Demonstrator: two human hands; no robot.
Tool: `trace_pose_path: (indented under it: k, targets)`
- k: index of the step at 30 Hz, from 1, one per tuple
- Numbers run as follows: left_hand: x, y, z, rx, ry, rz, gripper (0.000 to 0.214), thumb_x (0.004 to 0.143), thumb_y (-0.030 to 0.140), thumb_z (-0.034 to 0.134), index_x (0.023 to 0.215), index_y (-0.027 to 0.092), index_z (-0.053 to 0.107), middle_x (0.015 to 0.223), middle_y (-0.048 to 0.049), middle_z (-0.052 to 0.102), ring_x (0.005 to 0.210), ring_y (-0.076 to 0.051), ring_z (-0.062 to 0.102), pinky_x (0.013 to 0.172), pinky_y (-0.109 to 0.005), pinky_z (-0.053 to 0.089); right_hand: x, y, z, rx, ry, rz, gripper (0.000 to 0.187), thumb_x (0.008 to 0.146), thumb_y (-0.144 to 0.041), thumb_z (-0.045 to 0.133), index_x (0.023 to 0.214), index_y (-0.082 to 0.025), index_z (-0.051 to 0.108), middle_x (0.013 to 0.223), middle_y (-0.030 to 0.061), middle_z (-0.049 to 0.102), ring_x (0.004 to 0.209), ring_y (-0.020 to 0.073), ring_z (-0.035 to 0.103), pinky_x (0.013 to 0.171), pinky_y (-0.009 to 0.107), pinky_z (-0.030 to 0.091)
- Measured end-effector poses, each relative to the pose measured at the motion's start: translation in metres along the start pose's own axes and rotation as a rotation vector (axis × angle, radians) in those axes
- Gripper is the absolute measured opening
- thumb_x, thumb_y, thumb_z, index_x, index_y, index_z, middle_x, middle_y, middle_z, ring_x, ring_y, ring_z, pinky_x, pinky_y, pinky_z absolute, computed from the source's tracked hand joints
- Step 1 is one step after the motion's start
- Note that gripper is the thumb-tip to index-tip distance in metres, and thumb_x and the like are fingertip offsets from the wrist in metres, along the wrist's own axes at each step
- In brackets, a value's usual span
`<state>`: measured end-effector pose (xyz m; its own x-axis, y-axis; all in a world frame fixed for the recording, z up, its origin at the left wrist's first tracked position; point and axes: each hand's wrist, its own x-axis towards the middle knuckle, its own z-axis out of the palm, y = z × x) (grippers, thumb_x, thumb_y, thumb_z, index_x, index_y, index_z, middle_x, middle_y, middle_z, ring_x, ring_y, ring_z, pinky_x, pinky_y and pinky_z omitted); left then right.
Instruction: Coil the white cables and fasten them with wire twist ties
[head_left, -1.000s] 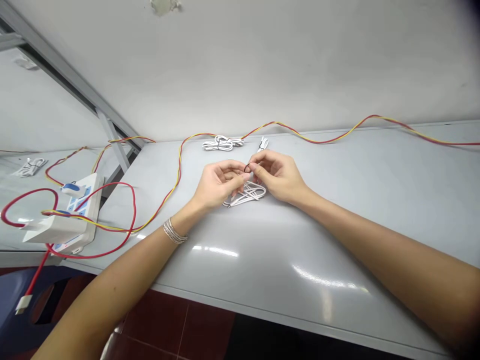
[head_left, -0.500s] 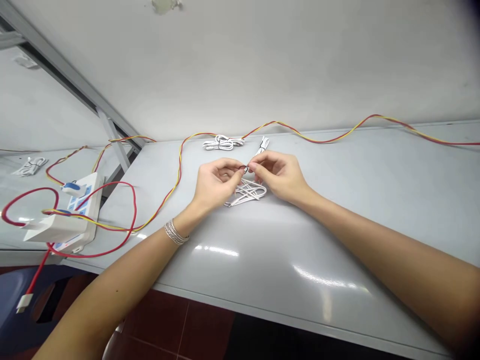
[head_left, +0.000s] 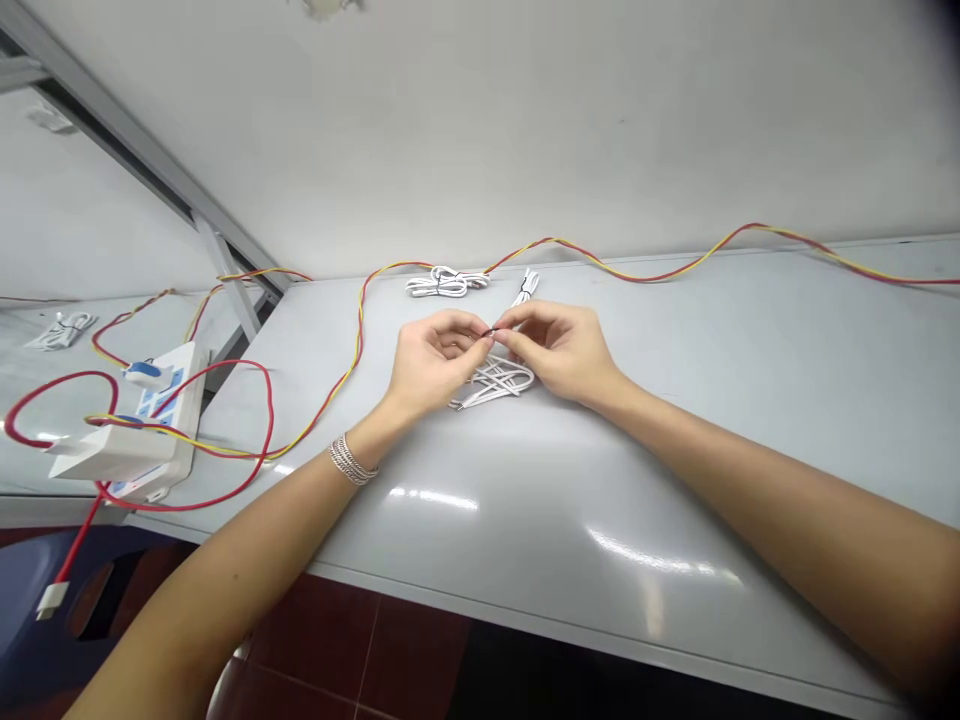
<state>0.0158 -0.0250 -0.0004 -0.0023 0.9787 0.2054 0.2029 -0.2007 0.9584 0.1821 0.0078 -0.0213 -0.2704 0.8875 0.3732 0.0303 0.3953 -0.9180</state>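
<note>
Fingertip to fingertip, my left hand (head_left: 435, 362) and my right hand (head_left: 559, 345) pinch a short thin black tie (head_left: 491, 332) between them. It looks like a twist tie, and most of it is hidden by the fingers. Just below the fingertips a loosely folded white cable (head_left: 499, 382) lies on the grey table. Behind my right hand rests a white cable bundle (head_left: 527, 286) with a dark tie round it. Another tied white cable bundle (head_left: 448, 283) sits to its left, near the wall.
A twisted red and yellow wire (head_left: 358, 335) runs along the back of the grey table (head_left: 675, 620). At left stands a white power strip (head_left: 180, 400) with a white adapter (head_left: 112, 455) and a looped red cable (head_left: 268, 400). Another white bundle (head_left: 61, 330) lies far left.
The small black loop between my fingertips has closed up, and the fingertips have come together. The white cables have stayed where they were.
</note>
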Motion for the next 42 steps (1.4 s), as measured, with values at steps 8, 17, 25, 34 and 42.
trace_pose_path:
  k: [8,17,25,34,42]
  targets:
    - [0.000,-0.001,-0.001,0.062,0.021,0.006,0.016,0.073,0.025,0.075,0.080,0.012,0.070,0.073,-0.0047,0.069,0.055,-0.010,0.058,0.050,-0.022,0.049,0.005,0.009,-0.003,0.088,-0.087,0.076,0.021,0.076,-0.037,0.077,0.080,-0.016,0.072,0.066,0.0017,0.065,0.058,0.0131,0.057,0.055,0.027,0.044]
    - [0.004,-0.006,-0.007,0.321,-0.017,0.223,0.012,0.073,0.015,0.068,0.082,0.015,0.077,0.081,-0.0057,0.071,0.070,-0.013,0.064,0.060,-0.022,0.052,0.005,0.002,-0.001,0.101,-0.058,0.047,0.022,0.076,-0.037,0.076,0.078,-0.016,0.068,0.072,0.0026,0.067,0.057,0.0115,0.057,0.055,0.027,0.048]
    - [0.005,-0.013,-0.007,0.192,-0.073,0.242,0.012,0.080,0.018,0.067,0.087,0.015,0.077,0.087,-0.0073,0.071,0.075,-0.014,0.067,0.065,-0.024,0.056,0.003,0.008,0.000,0.126,-0.037,0.133,0.032,0.076,-0.045,0.078,0.079,-0.017,0.062,0.069,0.0016,0.065,0.059,0.0126,0.060,0.056,0.027,0.051]
    - [0.004,-0.009,-0.003,0.065,0.045,0.115,0.011,0.076,0.019,0.073,0.083,0.012,0.069,0.079,-0.0048,0.071,0.064,-0.012,0.067,0.057,-0.022,0.054,0.003,0.003,-0.002,0.077,-0.054,0.048,0.026,0.074,-0.039,0.078,0.080,-0.016,0.069,0.070,0.0027,0.067,0.058,0.0121,0.057,0.054,0.026,0.045]
    - [0.005,-0.011,-0.005,0.054,-0.015,0.120,0.009,0.074,0.018,0.073,0.080,0.013,0.067,0.078,-0.0039,0.070,0.065,-0.011,0.065,0.059,-0.023,0.054,0.004,0.005,-0.002,0.078,-0.105,-0.008,0.016,0.078,-0.031,0.074,0.083,-0.016,0.069,0.073,0.0015,0.066,0.057,0.0105,0.053,0.053,0.026,0.042]
